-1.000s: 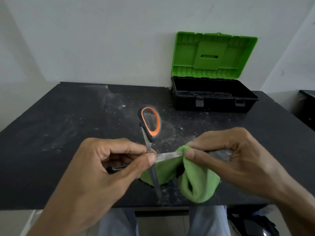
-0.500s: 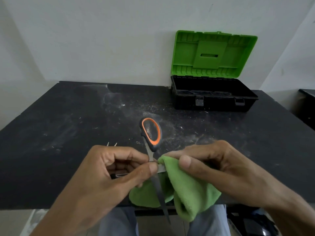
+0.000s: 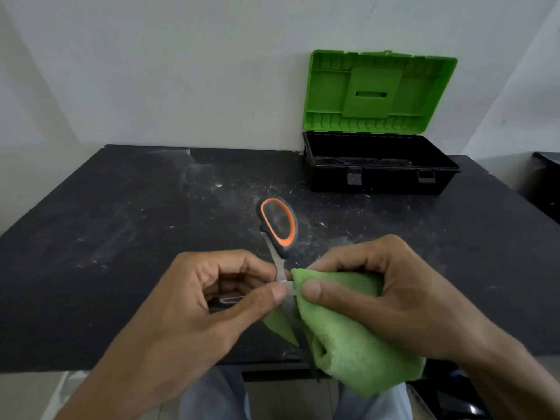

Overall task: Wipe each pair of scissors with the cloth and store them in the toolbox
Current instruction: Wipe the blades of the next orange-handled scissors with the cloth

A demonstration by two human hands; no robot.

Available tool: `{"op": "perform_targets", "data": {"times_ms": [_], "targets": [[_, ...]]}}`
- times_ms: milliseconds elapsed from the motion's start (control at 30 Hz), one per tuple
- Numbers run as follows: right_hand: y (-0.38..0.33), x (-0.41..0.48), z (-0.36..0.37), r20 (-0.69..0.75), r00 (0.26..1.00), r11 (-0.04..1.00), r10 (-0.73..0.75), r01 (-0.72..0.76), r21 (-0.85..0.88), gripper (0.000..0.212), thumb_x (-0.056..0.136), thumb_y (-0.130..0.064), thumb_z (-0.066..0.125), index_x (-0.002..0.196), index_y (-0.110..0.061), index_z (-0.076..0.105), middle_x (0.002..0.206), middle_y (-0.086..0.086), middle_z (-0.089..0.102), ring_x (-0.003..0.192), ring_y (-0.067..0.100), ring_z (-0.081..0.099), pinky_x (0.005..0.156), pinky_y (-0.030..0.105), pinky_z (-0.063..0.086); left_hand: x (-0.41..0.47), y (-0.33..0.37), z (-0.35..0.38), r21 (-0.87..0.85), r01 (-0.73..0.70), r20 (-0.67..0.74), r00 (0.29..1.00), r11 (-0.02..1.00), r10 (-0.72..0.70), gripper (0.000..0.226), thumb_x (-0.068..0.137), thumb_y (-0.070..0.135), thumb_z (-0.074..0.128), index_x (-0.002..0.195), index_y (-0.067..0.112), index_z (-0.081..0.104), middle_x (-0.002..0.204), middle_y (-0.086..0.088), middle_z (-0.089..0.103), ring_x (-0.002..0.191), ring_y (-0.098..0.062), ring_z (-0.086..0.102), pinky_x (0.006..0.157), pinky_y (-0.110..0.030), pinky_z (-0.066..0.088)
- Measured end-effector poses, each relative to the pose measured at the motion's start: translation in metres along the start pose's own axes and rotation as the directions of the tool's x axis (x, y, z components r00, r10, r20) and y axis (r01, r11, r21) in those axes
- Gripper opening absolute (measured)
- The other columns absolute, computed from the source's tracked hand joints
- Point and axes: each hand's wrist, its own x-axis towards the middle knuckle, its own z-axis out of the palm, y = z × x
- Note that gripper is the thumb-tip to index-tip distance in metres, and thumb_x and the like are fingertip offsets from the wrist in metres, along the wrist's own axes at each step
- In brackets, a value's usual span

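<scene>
Head-worn view looking down at a dusty black desk (image 3: 106, 237) against a pale wall.

Low in the centre, two bare hands work on an open pair of scissors (image 3: 280, 253). The left hand (image 3: 212, 301) is curled round one handle, with its thumb pressed near the pivot, probably to keep the tool steady. The other handle, a grey loop lined in orange, sticks out toward 12 o'clock.

The right hand (image 3: 378, 295) pinches a green cloth (image 3: 348, 344) folded over one blade, and only a short strip of bare metal shows between the two thumbs. With the fold on both faces of the blade, one stroke could clean both, and the fingers are kept off the edge. The loose end of the cloth hangs toward 5 o'clock, past the desk's near edge. The second blade points toward 6 o'clock and is mostly hidden.

At 1 o'clock, far from the hands, a black toolbox (image 3: 378, 180) sits against the wall. Its green lid (image 3: 378, 89) stands upright, so the scissors can be dropped straight in.

No brand, label or writing can be read on anything.
</scene>
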Motion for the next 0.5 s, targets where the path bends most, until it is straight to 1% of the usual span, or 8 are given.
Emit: {"op": "perform_targets", "data": {"times_ms": [33,133,167,233,300,367,433,500], "targets": [[-0.001,0.0,0.003,-0.008,1.0,1.0,-0.021,0.021,-0.014,0.023,0.086,-0.048,0.074,0.091,-0.028,0.084,0.083,-0.005,0.081,0.076,0.016,0.078,0.069,0.043,0.062,0.001,0.001,0.001,-0.001,0.004,0.023,1.0,1.0,-0.004,0.007,0.072,0.027,0.073,0.073,0.023,0.078,0.068,-0.001,0.073,0.061,-0.001,0.065,0.059,-0.008,0.047],[-0.004,-0.002,-0.001,0.012,0.999,0.998,-0.044,0.044,-0.034,0.02,0.085,-0.046,0.077,0.091,-0.03,0.085,0.08,-0.01,0.081,0.073,0.011,0.077,0.064,0.037,0.062,0.0,0.001,-0.001,-0.076,0.048,0.036,0.998,0.996,-0.045,0.008,0.075,0.028,0.076,0.072,0.021,0.079,0.059,-0.001,0.068,0.051,0.001,0.058,0.051,-0.006,0.042],[-0.004,-0.003,-0.005,0.037,0.999,0.999,-0.037,0.038,-0.038,0.018,0.085,-0.046,0.077,0.091,-0.032,0.086,0.081,-0.012,0.081,0.072,0.009,0.078,0.063,0.036,0.062,-0.001,0.0,-0.002,-0.084,0.065,0.054,0.997,0.994,-0.06,0.011,0.079,0.033,0.079,0.076,0.023,0.08,0.059,-0.001,0.067,0.052,-0.001,0.056,0.05,-0.006,0.04],[-0.003,-0.005,-0.014,0.084,0.996,1.0,-0.002,0.005,-0.028,0.015,0.086,-0.045,0.076,0.093,-0.038,0.086,0.083,-0.016,0.082,0.074,0.006,0.079,0.064,0.035,0.065,-0.002,-0.005,-0.002,-0.084,0.097,0.1,0.991,0.992,-0.088,0.021,0.076,0.043,0.078,0.087,0.025,0.08,0.064,-0.003,0.067,0.059,-0.01,0.054,0.051,-0.011,0.039],[-0.001,-0.006,-0.019,0.109,0.994,0.999,0.034,-0.036,0.018,0.015,0.089,-0.042,0.075,0.097,-0.037,0.087,0.086,-0.015,0.083,0.079,0.008,0.081,0.071,0.036,0.066,-0.002,-0.007,0.002,-0.107,0.128,0.101,0.988,0.986,-0.117,0.018,0.078,0.039,0.078,0.088,0.023,0.08,0.065,-0.004,0.066,0.06,-0.012,0.053,0.05,-0.012,0.039],[0.003,-0.006,-0.018,0.104,0.993,0.997,0.055,-0.059,0.04,0.016,0.092,-0.039,0.072,0.099,-0.035,0.087,0.09,-0.014,0.084,0.082,0.009,0.081,0.075,0.036,0.066,0.002,-0.007,0.007,-0.107,0.131,0.063,0.99,0.986,-0.124,0.012,0.079,0.031,0.079,0.083,0.019,0.079,0.063,-0.002,0.067,0.058,-0.004,0.057,0.051,-0.008,0.04],[0.008,-0.005,-0.014,0.076,0.995,0.997,0.063,-0.065,0.03,0.018,0.094,-0.04,0.07,0.099,-0.035,0.087,0.09,-0.015,0.083,0.084,0.009,0.081,0.077,0.037,0.066,0.004,-0.007,0.011,-0.076,0.105,0.026,0.994,0.992,-0.103,0.011,0.076,0.025,0.074,0.08,0.015,0.078,0.062,0.0,0.068,0.057,-0.002,0.06,0.054,-0.006,0.042],[0.012,-0.004,-0.008,0.022,0.998,0.997,0.066,-0.067,0.043,0.02,0.095,-0.041,0.068,0.098,-0.035,0.087,0.09,-0.014,0.084,0.084,0.012,0.081,0.079,0.043,0.065,0.006,-0.007,0.014,-0.03,0.08,0.009,0.997,0.996,-0.079,0.012,0.077,0.025,0.072,0.078,0.014,0.076,0.062,0.001,0.068,0.059,-0.002,0.061,0.057,-0.007,0.043]]}}
